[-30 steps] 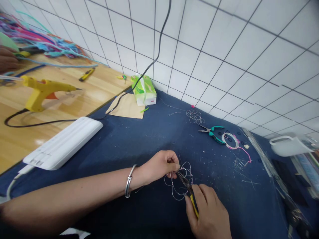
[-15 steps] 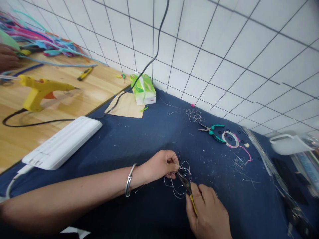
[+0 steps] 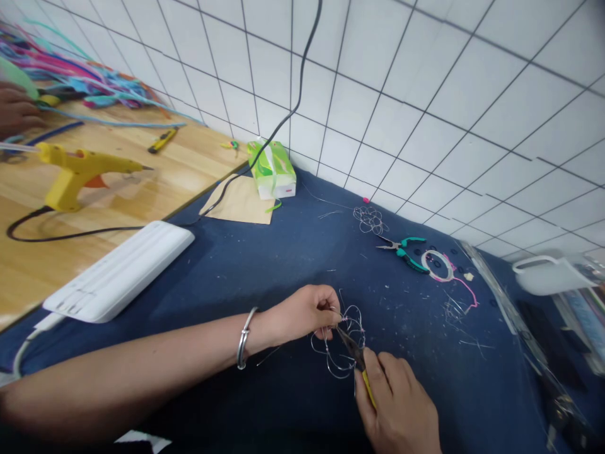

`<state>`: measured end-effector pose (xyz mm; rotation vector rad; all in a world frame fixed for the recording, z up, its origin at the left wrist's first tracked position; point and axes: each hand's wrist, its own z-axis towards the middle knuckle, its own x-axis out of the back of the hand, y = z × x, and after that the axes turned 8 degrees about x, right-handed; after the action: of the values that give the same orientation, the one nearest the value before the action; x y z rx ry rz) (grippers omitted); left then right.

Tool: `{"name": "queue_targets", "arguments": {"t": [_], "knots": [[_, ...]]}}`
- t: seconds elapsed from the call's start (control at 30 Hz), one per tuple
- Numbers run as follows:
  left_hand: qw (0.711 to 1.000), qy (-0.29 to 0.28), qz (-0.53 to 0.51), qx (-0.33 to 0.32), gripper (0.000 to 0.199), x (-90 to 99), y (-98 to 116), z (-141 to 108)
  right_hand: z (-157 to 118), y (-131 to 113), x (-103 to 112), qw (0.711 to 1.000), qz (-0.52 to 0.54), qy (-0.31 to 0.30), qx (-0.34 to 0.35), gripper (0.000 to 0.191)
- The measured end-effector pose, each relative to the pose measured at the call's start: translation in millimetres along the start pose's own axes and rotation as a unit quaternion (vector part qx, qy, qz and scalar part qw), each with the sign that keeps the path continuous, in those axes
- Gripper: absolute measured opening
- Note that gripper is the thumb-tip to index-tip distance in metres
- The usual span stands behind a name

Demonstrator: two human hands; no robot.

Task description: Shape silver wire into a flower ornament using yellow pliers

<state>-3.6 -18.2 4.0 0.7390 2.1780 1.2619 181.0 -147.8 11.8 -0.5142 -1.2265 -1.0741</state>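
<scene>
A looped piece of thin silvery wire [image 3: 338,372], bent into several rounded loops with tiny pinkish spots, is pinched between the thumb and fingers of my left hand [image 3: 319,310]. My right hand [image 3: 399,397] is closed around the yellow handles of a pair of pliers [image 3: 353,350]. The dark jaws reach up and left to the wire, right beside my left fingertips. Whether the jaws are clamped on the wire is too small to tell. A silver bangle [image 3: 243,340] circles my left wrist.
Green-handled pliers [image 3: 401,247], a wire coil [image 3: 369,219] and a white ring [image 3: 437,265] lie toward the wall. At left are a white power strip [image 3: 123,271] and yellow glue gun [image 3: 78,170]. Another person's hand [image 3: 16,110] is at the far left; a tissue pack [image 3: 274,170] stands behind.
My right hand and the pliers have shifted very slightly to the right and down. My left hand keeps its pinch on the wire in nearly the same spot.
</scene>
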Motion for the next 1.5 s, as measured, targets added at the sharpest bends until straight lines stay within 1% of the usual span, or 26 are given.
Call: {"name": "queue_targets", "arguments": {"t": [0.1,0.27,0.4,0.47,0.53,0.67,0.77,0.97,1.2,1.33,1.5], "knots": [[1.0,-0.001,0.005,-0.008,0.009,-0.7,1.5,-0.4,-1.0,0.4,-1.1,1.0,-0.011,0.007,0.005,0.029],[0.999,0.0,0.045,-0.027,0.007,-0.2,0.7,-1.4,-1.4,1.0,-0.9,1.0,-0.013,0.007,0.012,0.029],[0.998,-0.011,0.057,-0.035,0.006,0.6,-2.0,-1.5,0.8,2.3,1.5,1.0,-0.015,0.023,-0.005,0.027],[0.998,-0.007,0.049,-0.033,0.006,0.1,-2.1,-1.5,1.7,3.2,2.9,0.999,0.004,0.037,-0.013,0.027],[0.998,-0.001,0.045,-0.036,0.005,-0.4,-1.3,-1.6,2.3,4.3,4.2,0.998,0.04,0.039,-0.023,0.027],[0.998,0.009,0.045,-0.049,0.004,-0.5,0.6,-2.0,2.9,6.2,6.0,0.993,0.11,0.011,-0.041,0.028],[0.997,0.016,0.053,-0.051,0.003,-0.8,1.8,-2.8,3.1,6.2,6.0,0.99,0.13,0.002,-0.048,0.028],[0.997,0.024,0.042,-0.056,0.003,-6.2,3.9,-4.5,3.3,3.8,3.5,0.99,0.129,0.007,-0.063,0.029],[0.996,0.058,0.049,-0.055,0.004,-11.2,1.5,-4.3,3.3,3.2,1.9,0.989,0.132,0.01,-0.069,0.029],[0.995,0.055,0.063,-0.058,0.004,-10.8,2.5,-5.3,2.4,3.4,2.7,0.99,0.126,0.009,-0.061,0.028],[0.995,0.052,0.064,-0.046,0.004,-11.0,4.3,-6.5,4.3,3.1,4.3,0.994,0.096,0.006,-0.045,0.027]]}}
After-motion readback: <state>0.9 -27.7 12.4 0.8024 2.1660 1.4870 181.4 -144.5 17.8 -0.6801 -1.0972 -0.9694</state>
